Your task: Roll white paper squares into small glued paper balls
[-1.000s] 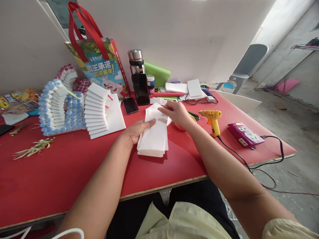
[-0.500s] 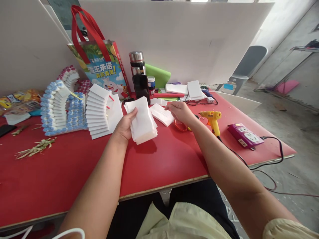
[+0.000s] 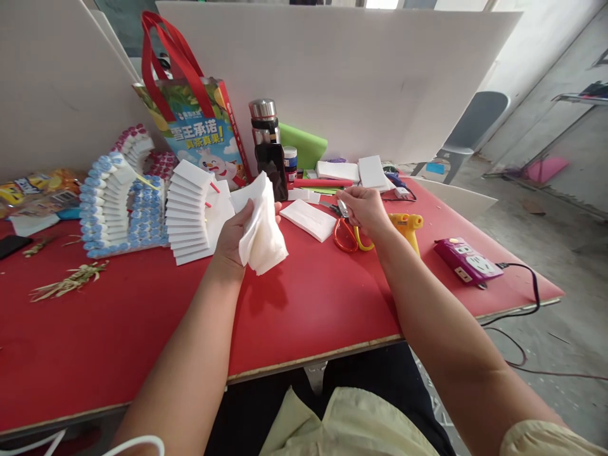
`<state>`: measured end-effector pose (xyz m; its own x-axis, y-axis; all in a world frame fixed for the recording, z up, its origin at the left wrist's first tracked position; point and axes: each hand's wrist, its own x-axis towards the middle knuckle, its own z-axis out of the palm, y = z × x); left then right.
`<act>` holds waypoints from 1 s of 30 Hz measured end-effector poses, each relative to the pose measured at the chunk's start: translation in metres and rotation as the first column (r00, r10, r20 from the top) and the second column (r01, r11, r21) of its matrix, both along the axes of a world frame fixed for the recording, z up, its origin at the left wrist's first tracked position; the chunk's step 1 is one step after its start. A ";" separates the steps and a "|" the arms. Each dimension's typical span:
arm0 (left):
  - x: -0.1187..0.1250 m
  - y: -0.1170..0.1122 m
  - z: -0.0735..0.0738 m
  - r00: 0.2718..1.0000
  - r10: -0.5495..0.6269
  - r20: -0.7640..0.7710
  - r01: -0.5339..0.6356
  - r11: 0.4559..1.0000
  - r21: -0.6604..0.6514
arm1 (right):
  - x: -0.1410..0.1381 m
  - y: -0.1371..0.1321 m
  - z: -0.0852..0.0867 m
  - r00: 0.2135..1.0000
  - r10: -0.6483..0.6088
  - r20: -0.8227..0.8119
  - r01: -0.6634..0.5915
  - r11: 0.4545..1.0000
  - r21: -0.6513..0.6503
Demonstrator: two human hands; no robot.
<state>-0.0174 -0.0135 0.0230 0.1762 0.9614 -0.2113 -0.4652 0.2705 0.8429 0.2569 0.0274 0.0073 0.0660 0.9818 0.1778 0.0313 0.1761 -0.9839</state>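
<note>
My left hand (image 3: 236,233) is wrapped round a bent stack of thin white sheets (image 3: 264,231), fanned at the lower edge and held above the red table. My right hand (image 3: 365,209) is closed in a pinch right by the scissors (image 3: 345,235), which have one red and one yellow handle. A small silvery part shows at its fingertips; I cannot tell whether it belongs to the scissors or is gripped. Between the hands, a flat white stack of sheets (image 3: 308,220) lies on the table. Behind my right wrist is a yellow glue gun (image 3: 409,229), partly covered.
Left of my left hand stand a row of folded white pieces (image 3: 186,218) and a blue-and-white folded model (image 3: 107,206). A gift bag (image 3: 199,136), a steel flask (image 3: 264,120) and a phone (image 3: 272,168) stand behind. A purple power strip (image 3: 468,258) with a cord lies right.
My left hand has turned and squeezed the sheets, so the stack is now bent. My right hand has moved right, away from the flat white stack, towards the scissors.
</note>
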 end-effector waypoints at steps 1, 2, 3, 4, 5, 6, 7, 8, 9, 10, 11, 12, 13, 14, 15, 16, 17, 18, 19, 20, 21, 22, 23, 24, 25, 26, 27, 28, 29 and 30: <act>0.002 0.001 -0.002 1.000 0.017 -0.015 -0.017 1.000 0.000 | 0.001 0.000 0.000 0.997 -0.066 0.037 0.065 0.997 0.036; 0.005 0.002 -0.005 0.998 0.011 -0.054 -0.013 0.999 -0.030 | 0.001 0.000 0.001 0.991 -0.121 0.059 0.116 0.991 0.070; 0.008 0.003 -0.008 0.994 0.030 -0.108 -0.036 0.998 -0.054 | 0.002 0.001 0.002 0.985 -0.157 0.072 0.150 0.984 0.094; 0.011 0.004 -0.012 0.979 0.079 -0.187 -0.091 0.994 -0.054 | 0.002 0.001 0.003 0.981 -0.176 0.080 0.166 0.980 0.111; 0.014 0.005 -0.015 0.959 0.112 -0.262 -0.124 0.992 -0.029 | 0.002 0.001 0.004 0.979 -0.181 0.089 0.170 0.978 0.121; 0.016 0.005 -0.018 0.943 0.127 -0.309 -0.133 0.991 0.001 | 0.002 0.001 0.004 0.978 -0.180 0.101 0.167 0.977 0.130; 0.019 0.006 -0.021 0.935 0.134 -0.328 -0.134 0.991 0.023 | 0.002 0.001 0.005 0.978 -0.174 0.116 0.158 0.978 0.137; 0.020 0.006 -0.024 0.932 0.139 -0.334 -0.131 0.990 0.045 | 0.002 0.000 0.005 0.977 -0.168 0.131 0.148 0.978 0.146; 0.022 0.006 -0.026 0.931 0.144 -0.335 -0.130 0.989 0.065 | 0.002 0.000 0.006 0.976 -0.163 0.142 0.141 0.978 0.155; 0.022 0.007 -0.027 0.924 0.161 -0.348 -0.137 0.986 0.093 | 0.001 -0.001 0.007 0.976 -0.158 0.148 0.134 0.978 0.162; 0.022 0.007 -0.028 0.903 0.195 -0.383 -0.153 0.978 0.139 | 0.001 -0.002 0.008 0.978 -0.151 0.144 0.127 0.978 0.165; 0.022 0.007 -0.029 0.864 0.248 -0.438 -0.170 0.963 0.209 | 0.000 -0.003 0.009 0.981 -0.146 0.131 0.123 0.979 0.165; 0.022 0.007 -0.029 0.807 0.317 -0.499 -0.183 0.936 0.299 | -0.001 -0.004 0.010 0.984 -0.140 0.112 0.121 0.979 0.162; 0.022 0.006 -0.028 0.737 0.398 -0.547 -0.185 0.896 0.403 | -0.002 -0.006 0.012 0.987 -0.135 0.088 0.120 0.980 0.156; 0.024 0.004 -0.026 0.667 0.478 -0.572 -0.171 0.845 0.507 | -0.005 -0.008 0.013 0.989 -0.129 0.065 0.118 0.982 0.147; 0.026 0.000 -0.023 0.622 0.539 -0.569 -0.143 0.792 0.594 | -0.008 -0.010 0.015 0.991 -0.123 0.044 0.116 0.984 0.137; 0.030 -0.003 -0.019 0.614 0.565 -0.551 -0.101 0.748 0.656 | -0.013 -0.012 0.016 0.993 -0.112 0.028 0.108 0.986 0.127; 0.034 -0.008 -0.016 0.638 0.559 -0.531 -0.059 0.722 0.689 | -0.019 -0.015 0.017 0.995 -0.098 0.017 0.095 0.989 0.117; 0.040 -0.013 -0.013 0.690 0.504 -0.520 0.000 0.718 0.696 | -0.026 -0.018 0.018 0.997 -0.081 0.008 0.079 0.991 0.111; 0.046 -0.017 -0.012 0.754 0.413 -0.510 0.069 0.723 0.687 | -0.033 -0.021 0.019 0.998 -0.059 0.005 0.058 0.992 0.110; 0.052 -0.021 -0.011 0.805 0.297 -0.514 0.156 0.730 0.666 | -0.040 -0.025 0.019 0.999 -0.038 0.003 0.037 0.992 0.118; 0.058 -0.024 -0.012 0.819 0.203 -0.537 0.241 0.727 0.643 | -0.046 -0.029 0.020 1.000 -0.015 0.004 0.014 0.991 0.130; 0.062 -0.027 -0.014 0.796 0.153 -0.585 0.313 0.724 0.615 | -0.051 -0.033 0.020 1.000 0.008 0.008 -0.009 0.989 0.146; 0.065 -0.029 -0.017 0.757 0.124 -0.641 0.368 0.729 0.577 | -0.056 -0.036 0.021 1.000 0.023 0.015 -0.025 0.987 0.160; 0.067 -0.029 -0.019 0.720 0.081 -0.689 0.416 0.744 0.523 | -0.058 -0.038 0.021 0.999 0.032 0.021 -0.036 0.985 0.170; 0.067 -0.029 -0.021 0.694 0.036 -0.719 0.448 0.760 0.470 | -0.059 -0.039 0.021 0.999 0.033 0.025 -0.037 0.984 0.175; 0.067 -0.029 -0.022 0.681 0.003 -0.732 0.461 0.775 0.432 | -0.058 -0.039 0.020 0.999 0.025 0.026 -0.029 0.984 0.173; 0.065 -0.027 -0.022 0.687 -0.014 -0.726 0.451 0.792 0.412 | -0.056 -0.038 0.020 1.000 0.015 0.024 -0.019 0.986 0.167; 0.062 -0.026 -0.021 0.709 0.001 -0.705 0.414 0.809 0.417 | -0.053 -0.035 0.018 1.000 0.009 0.025 -0.013 0.987 0.158; 0.059 -0.024 -0.019 0.735 0.043 -0.676 0.353 0.827 0.437 | -0.050 -0.032 0.017 0.999 0.015 0.029 -0.019 0.989 0.147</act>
